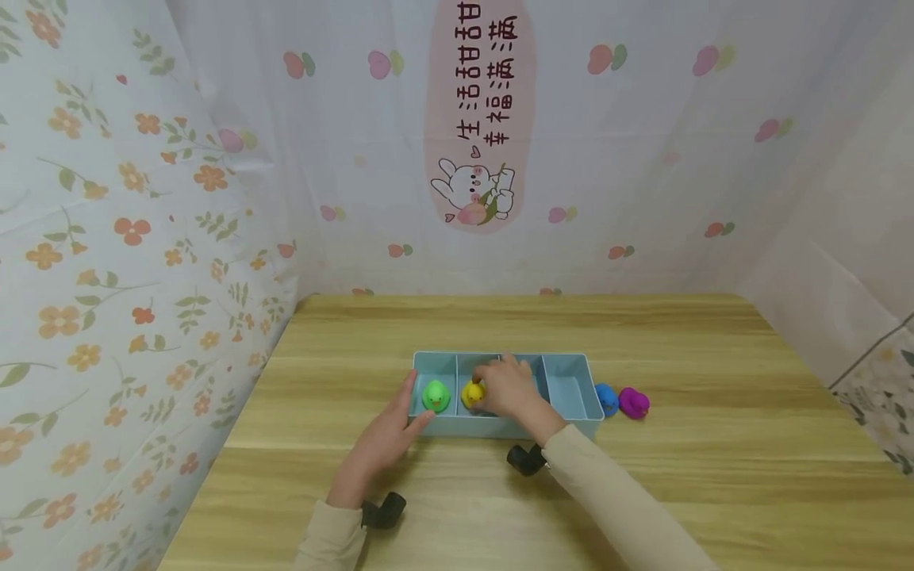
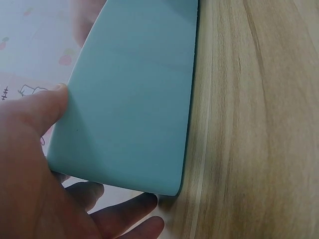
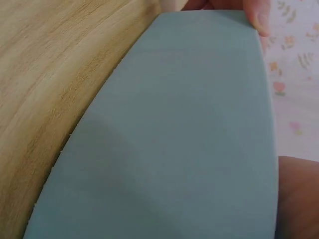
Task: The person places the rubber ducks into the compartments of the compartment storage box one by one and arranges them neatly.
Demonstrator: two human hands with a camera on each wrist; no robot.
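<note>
A long light-blue divided box [image 1: 471,428] lies crosswise on the table. My left hand [image 1: 384,436] grips its left end, thumb on the front rim and fingers along the end wall; the left wrist view shows this thumb [image 2: 52,102] on the rim. A green toy duck [image 1: 435,396] sits in the leftmost compartment. In the compartment beside it, my right hand [image 1: 508,388] pinches a yellow toy duck [image 1: 470,393] from above, partly covering it. The box's front wall [image 3: 184,124] fills most of the right wrist view and hides the right fingertips there.
Just past the box's right end, a blue toy duck [image 1: 607,400] and a purple toy duck [image 1: 634,403] lie on the wooden table [image 1: 714,476]. Patterned cloth [image 1: 343,143] hangs behind the table and at both sides. Black wrist devices [image 1: 385,511] sit on both forearms.
</note>
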